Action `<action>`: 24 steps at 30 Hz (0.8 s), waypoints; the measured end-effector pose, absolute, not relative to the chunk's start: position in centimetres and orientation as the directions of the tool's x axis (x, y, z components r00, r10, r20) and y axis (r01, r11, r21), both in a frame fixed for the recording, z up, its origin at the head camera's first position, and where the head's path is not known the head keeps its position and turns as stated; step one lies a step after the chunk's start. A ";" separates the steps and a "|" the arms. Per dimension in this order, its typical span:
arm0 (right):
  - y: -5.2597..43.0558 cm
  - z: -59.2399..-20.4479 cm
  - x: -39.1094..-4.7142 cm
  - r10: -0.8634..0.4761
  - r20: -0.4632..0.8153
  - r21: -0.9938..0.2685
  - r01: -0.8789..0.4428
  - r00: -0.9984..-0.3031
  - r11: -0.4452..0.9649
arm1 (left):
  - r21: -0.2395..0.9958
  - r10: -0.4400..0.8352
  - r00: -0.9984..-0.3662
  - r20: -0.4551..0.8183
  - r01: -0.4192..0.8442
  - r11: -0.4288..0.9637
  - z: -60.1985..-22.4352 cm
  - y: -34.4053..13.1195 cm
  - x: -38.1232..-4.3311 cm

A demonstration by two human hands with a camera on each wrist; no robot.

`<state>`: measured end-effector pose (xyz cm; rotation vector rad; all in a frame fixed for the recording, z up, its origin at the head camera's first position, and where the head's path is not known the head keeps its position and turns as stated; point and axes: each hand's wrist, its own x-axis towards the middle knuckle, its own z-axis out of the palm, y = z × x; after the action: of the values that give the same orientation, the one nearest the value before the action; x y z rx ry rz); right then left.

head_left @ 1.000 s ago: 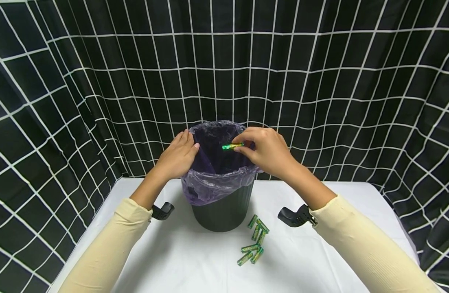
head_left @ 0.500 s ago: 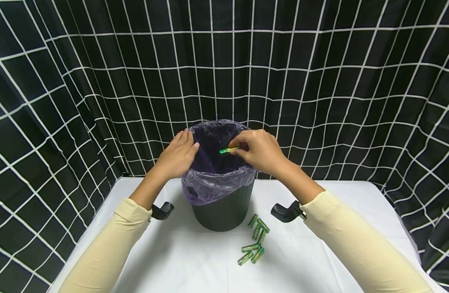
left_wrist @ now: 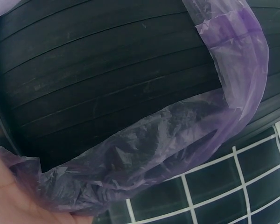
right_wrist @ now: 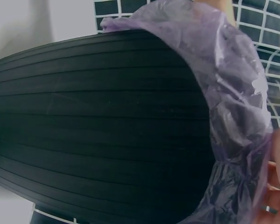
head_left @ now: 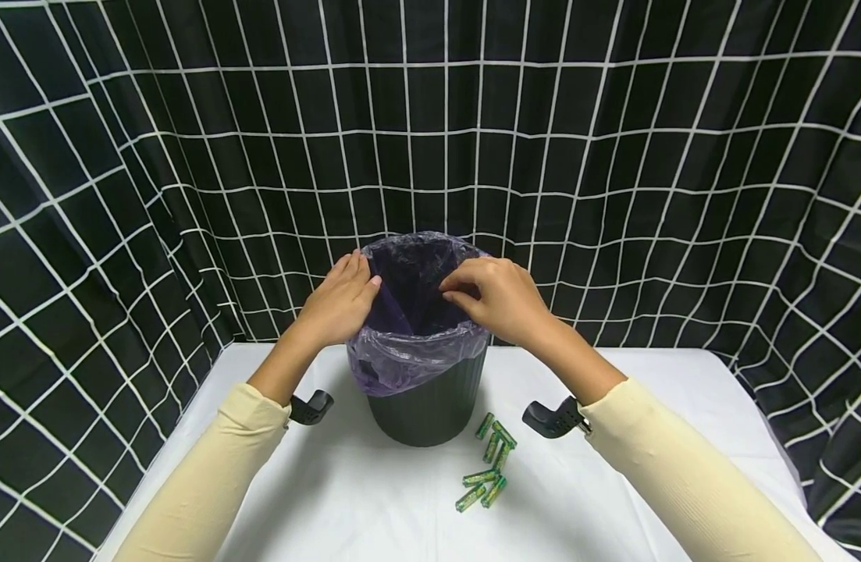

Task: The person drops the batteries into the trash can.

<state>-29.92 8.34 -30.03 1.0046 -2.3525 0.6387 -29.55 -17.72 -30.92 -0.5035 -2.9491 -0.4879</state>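
A dark ribbed trash bin [head_left: 427, 414] stands upright, lined with a translucent purple bag [head_left: 409, 359] folded over its rim. My left hand [head_left: 342, 300] rests on the bin's left rim with fingers extended and thumb toward the opening. In the left wrist view its palm [left_wrist: 9, 196] touches the bag. Over the right side of the opening is my right hand [head_left: 496, 297], fingers curled, thumb and index fingertips close together, with no battery showing between them. Several green and gold batteries [head_left: 495, 448] lie loosely grouped on the table right of the bin's base.
A white cloth covers the table [head_left: 374, 507]. Black curtains with a white grid [head_left: 578, 156] surround the back and sides, close behind the bin. A black wrist mount [head_left: 553, 419] sticks out below the right forearm, and another mount [head_left: 312, 407] below the left.
The green battery pinched in my right hand over the bin is out of sight now. That hand has moved slightly left and down; the left hand and the batteries on the table stay put.
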 end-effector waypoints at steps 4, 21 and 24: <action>8.8 -30.2 -29.2 -0.512 0.644 -0.198 -0.770 -0.569 0.606 | 0.292 0.310 -0.937 0.164 0.346 0.892 -30.8 -17.8 -29.5; 11.1 -30.8 -25.6 -0.432 0.795 -0.145 -0.825 -0.425 0.546 | 0.288 0.301 -0.938 0.173 0.341 0.895 -30.9 -17.8 -29.4; 11.5 -31.0 -24.9 -0.426 0.799 -0.147 -0.824 -0.425 0.547 | 0.280 0.308 -0.935 0.173 0.347 0.895 -30.9 -17.7 -29.4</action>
<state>-24.90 11.46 -30.98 1.0044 -2.0538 0.6979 -29.39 -17.75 -30.85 -0.5096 -2.9370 -0.4681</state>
